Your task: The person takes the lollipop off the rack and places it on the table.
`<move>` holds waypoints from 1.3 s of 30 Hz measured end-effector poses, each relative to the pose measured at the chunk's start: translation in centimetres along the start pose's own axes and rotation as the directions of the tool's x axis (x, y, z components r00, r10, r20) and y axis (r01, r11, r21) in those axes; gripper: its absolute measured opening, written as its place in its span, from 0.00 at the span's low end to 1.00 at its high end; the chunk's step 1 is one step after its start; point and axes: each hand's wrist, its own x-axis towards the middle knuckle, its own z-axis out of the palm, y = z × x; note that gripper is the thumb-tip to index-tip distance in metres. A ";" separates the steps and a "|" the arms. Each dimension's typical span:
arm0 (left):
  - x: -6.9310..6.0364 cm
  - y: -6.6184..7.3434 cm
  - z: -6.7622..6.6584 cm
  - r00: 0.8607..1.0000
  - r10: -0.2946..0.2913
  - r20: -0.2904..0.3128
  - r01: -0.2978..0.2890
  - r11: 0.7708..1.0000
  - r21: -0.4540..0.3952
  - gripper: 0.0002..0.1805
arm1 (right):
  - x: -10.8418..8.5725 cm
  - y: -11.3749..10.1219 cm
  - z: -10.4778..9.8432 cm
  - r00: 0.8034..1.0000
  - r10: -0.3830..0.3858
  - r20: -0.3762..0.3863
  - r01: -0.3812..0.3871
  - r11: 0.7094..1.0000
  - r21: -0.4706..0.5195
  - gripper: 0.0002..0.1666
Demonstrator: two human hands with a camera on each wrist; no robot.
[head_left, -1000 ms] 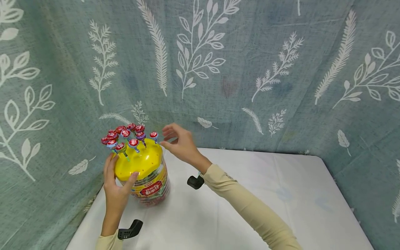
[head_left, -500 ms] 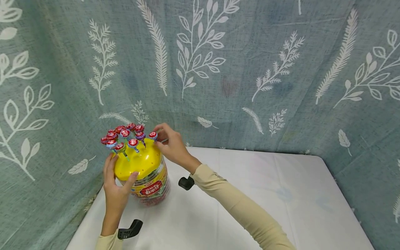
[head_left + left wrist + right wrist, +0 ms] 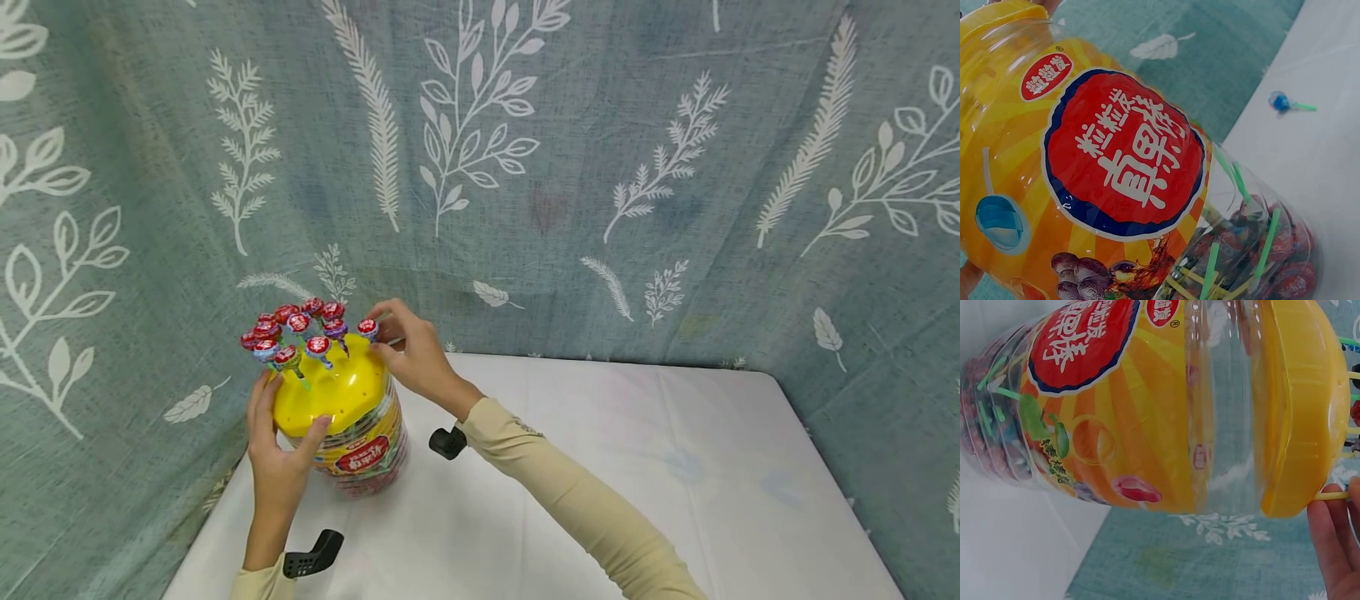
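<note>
Currently the right hand (image 3: 412, 348) pinches a lollipop (image 3: 367, 327) by its stick at the lid's (image 3: 341, 396) edge, other lollipops (image 3: 318, 345) standing left of that pinch, the jar (image 3: 363, 456) beneath, while opposite it the left hand (image 3: 279, 454) grips the lid.

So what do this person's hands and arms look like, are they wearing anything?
The left hand and right hand are ungloved. The left sleeve and right sleeve are beige, the right with a small darker marking near its cuff. A black, angular device sits by each wrist.
</note>
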 end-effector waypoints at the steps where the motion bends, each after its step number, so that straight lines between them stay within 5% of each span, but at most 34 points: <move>1: 0.0 -0.2 0.0 1.000 -0.001 0.002 0.001 1.000 0.000 0.44 | 0.0 0.0 0.0 1.000 0.001 -0.002 -0.002 1.000 -0.010 0.19; 16: 0.1 -0.6 0.1 1.000 0.014 0.002 -0.014 1.000 -0.015 0.44 | 0.9 -1.1 -0.8 0.997 -0.053 -0.060 0.054 0.998 0.030 0.19; 29: -0.1 -0.5 -0.1 1.000 -0.017 -0.006 0.017 1.000 -0.006 0.44 | 0.2 -5.5 -3.5 0.998 -0.001 -0.068 0.007 0.996 0.093 0.20; 35: 0.0 -0.5 0.0 1.000 -0.008 -0.003 0.008 1.000 -0.015 0.43 | 0.0 -2.8 -3.9 0.996 0.043 -0.077 -0.036 0.996 0.083 0.23; 39: 0.1 -0.6 0.0 1.000 0.000 0.000 0.000 1.000 -0.015 0.43 | -0.5 -2.8 -4.5 0.995 0.063 -0.082 -0.056 0.995 0.082 0.22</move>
